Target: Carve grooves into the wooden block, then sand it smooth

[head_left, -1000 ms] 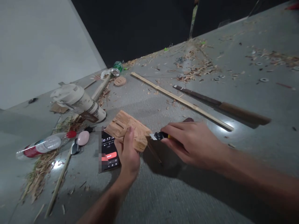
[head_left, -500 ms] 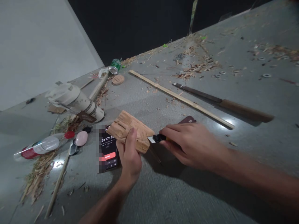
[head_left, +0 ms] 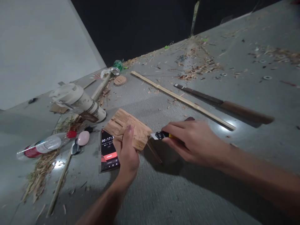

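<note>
My left hand [head_left: 127, 153] grips a carved block of light wood [head_left: 127, 128] and holds it tilted above the grey floor, thumb pressed on its top face. My right hand [head_left: 194, 142] is closed round a small utility knife [head_left: 160, 135] with a black and yellow body. The knife's short blade sits right at the block's right edge. A phone [head_left: 108, 150] with a running timer lies just under and left of the block.
A long bamboo strip [head_left: 182, 100] and a big knife with a wooden handle [head_left: 225, 104] lie behind my hands. At the left are a white tumbler [head_left: 78, 101], a plastic bottle [head_left: 43, 146], a pink oval object [head_left: 83, 137], a thin stick [head_left: 59, 184] and wood shavings. A green can [head_left: 117, 67] lies further back.
The knife blade pushed in against the block's right edge, then drew slightly back to the right. The block stays in my left hand, shifted a little.
</note>
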The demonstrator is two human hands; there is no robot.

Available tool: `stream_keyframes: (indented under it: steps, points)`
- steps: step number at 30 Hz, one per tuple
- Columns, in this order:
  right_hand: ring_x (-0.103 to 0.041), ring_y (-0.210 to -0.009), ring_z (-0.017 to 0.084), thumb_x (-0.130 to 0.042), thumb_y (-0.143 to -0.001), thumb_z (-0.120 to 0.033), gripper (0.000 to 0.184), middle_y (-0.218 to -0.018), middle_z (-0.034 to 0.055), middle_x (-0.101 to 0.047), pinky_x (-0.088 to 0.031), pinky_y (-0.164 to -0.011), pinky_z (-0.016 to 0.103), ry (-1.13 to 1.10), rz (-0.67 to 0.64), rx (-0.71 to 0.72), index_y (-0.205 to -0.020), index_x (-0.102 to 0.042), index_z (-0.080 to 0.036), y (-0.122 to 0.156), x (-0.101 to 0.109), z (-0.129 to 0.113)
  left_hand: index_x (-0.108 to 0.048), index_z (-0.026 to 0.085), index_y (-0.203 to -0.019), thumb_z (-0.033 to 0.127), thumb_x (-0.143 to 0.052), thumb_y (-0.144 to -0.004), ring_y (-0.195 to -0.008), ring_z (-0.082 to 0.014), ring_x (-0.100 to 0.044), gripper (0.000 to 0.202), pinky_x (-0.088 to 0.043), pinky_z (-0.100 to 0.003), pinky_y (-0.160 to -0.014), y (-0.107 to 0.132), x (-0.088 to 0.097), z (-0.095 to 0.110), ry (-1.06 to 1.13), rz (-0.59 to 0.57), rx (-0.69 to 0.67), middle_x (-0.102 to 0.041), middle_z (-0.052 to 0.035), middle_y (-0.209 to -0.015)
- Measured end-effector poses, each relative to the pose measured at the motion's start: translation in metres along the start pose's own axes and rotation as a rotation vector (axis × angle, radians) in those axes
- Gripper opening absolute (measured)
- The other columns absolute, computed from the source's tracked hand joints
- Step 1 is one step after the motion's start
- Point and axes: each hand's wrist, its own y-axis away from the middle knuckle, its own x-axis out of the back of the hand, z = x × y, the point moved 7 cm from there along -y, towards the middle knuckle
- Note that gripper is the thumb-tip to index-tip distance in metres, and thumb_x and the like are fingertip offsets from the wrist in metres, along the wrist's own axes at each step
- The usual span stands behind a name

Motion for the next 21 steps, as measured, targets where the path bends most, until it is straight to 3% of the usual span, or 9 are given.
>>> stream_keyframes:
  steps: [6,12,17,21]
  points:
    - [-0.057,-0.068,0.016,-0.041,-0.107,-0.036,0.03,-0.086,0.0032,-0.068,-0.022,-0.062,0.035,-0.028,-0.063,0.01,-0.095,-0.063,-0.018,0.0,-0.006,-0.002,-0.074,0.02,-0.094,0.047,-0.076,-0.09,-0.111,-0.028,-0.069,0.026,-0.055,-0.042,-0.1,0.01,-0.006,0.006,-0.133,-0.062,0.029,-0.073,-0.0083,-0.104]
    - [-0.058,-0.068,0.017,-0.04,-0.107,-0.036,0.032,-0.087,0.0041,-0.07,-0.02,-0.06,0.036,-0.012,-0.069,-0.01,-0.096,-0.065,-0.018,0.001,-0.009,-0.005,-0.076,0.021,-0.095,0.049,-0.076,-0.09,-0.102,-0.0253,-0.071,0.029,-0.057,-0.041,-0.094,0.012,-0.013,0.008,-0.096,-0.133,0.018,-0.076,-0.0073,-0.103]
    - [-0.062,-0.071,0.019,-0.043,-0.105,-0.034,0.029,-0.089,0.0037,-0.073,-0.023,-0.06,0.035,0.08,0.03,-0.105,-0.097,-0.067,-0.02,0.002,-0.003,-0.001,-0.075,0.022,-0.098,0.047,-0.076,-0.09,-0.105,-0.024,-0.071,0.026,-0.058,-0.038,-0.093,0.01,-0.011,0.006,-0.072,-0.114,0.022,-0.074,-0.0059,-0.104]
    - [-0.056,-0.061,0.017,-0.045,-0.106,-0.041,0.033,-0.085,0.0057,-0.072,-0.023,-0.057,0.032,0.242,0.229,-0.288,-0.099,-0.068,-0.019,0.006,0.02,0.031,-0.076,0.021,-0.096,0.04,-0.076,-0.09,-0.1,-0.0268,-0.072,0.02,-0.059,-0.04,-0.088,0.015,-0.012,0.013,-0.135,-0.155,0.001,-0.075,-0.0081,-0.102]
